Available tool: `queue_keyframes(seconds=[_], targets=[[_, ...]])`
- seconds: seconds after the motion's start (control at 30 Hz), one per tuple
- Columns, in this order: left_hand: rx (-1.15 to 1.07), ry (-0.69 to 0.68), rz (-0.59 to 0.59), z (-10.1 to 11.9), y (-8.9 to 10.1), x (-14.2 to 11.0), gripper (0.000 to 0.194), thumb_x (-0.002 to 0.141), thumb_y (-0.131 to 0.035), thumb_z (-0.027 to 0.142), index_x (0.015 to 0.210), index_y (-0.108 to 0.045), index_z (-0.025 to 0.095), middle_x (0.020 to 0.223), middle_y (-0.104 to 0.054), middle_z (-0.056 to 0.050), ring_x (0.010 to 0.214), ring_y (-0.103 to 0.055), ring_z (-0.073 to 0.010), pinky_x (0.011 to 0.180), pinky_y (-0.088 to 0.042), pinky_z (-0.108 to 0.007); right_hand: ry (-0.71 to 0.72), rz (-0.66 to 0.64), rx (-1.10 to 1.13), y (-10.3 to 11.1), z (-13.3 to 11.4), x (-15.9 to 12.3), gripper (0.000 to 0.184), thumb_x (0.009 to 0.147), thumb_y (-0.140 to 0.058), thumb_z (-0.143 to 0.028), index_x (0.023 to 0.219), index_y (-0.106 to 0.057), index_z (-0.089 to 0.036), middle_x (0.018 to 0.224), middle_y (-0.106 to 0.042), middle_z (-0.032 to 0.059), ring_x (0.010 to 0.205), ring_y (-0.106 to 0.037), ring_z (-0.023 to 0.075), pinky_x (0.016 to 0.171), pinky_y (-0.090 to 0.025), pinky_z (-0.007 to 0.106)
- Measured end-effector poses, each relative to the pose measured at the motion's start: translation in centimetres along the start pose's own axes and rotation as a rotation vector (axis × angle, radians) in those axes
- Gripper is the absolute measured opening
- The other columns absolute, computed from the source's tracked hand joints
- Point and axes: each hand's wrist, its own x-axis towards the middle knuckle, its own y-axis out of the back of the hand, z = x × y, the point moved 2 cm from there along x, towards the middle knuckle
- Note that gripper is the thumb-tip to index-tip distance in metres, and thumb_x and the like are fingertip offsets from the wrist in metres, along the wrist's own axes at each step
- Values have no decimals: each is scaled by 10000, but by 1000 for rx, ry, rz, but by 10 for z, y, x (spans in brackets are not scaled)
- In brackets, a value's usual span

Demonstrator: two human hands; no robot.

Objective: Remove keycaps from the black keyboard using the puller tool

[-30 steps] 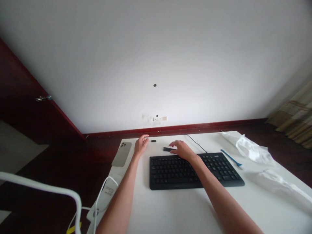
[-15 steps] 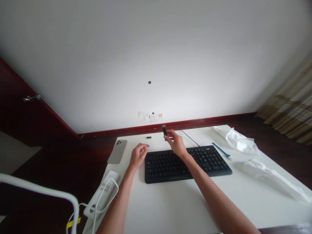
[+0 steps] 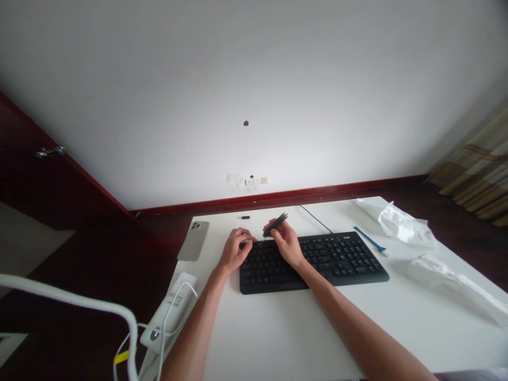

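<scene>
And there it is: a slim matte-black stick (image 3: 275, 225) pinched in the right hand (image 3: 286, 244), tilted up above the keyboard (image 3: 313, 263). The left hand (image 3: 237, 250) curls close beside it, holding what? Can't tell! All this sits over black plastic keys on a smooth white desk (image 3: 222, 328).

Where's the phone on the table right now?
In the head view, the phone lies back up near the left edge of the white table, left of the person's left hand and the black keyboard.

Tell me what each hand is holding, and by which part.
The right hand grips a small black stick near its lower end, between thumb and fingers. The left hand visibly holds nothing.
</scene>
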Motion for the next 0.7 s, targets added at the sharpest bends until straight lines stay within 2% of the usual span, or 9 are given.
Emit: queue_keyframes(seconds=[0.13,0.27,0.4,0.7], targets=[[-5,-2,-18,3,-4,1,235,966,-566,230,898,-791,243,1013,-667,-63,1048,-596,-236,999,-474,-402,-5,3,-11,1,0,-2,275,910,-635,-324,1148,-602,-191,1066,-741,98,983,-711,237,903,-577,424],[-6,-3,-14,1,-5,1,252,983,-558,244,874,-785,240,992,-676,-57,1030,-598,-230,989,-471,-396,12,-16,-62,-1,-6,-4,231,871,-631,-263,1091,-618,-192,1042,-738,94,1004,-709,247,886,-574,407],[-12,0,-14,1,-4,1,257,991,-558,255,858,-777,236,974,-683,-50,1006,-606,-221,971,-473,-382,23,-60,-102,-5,-13,-4,204,830,-604,-218,1028,-635,-184,1016,-728,86,944,-705,230,841,-569,372],[-3,5,-20,-2,-5,2,261,992,-560,312,833,-748,226,942,-694,-56,969,-615,-228,939,-485,-385,75,-150,-355,-10,-19,-10,169,900,-604,-295,1025,-670,-204,1014,-715,57,928,-700,221,816,-577,328]])
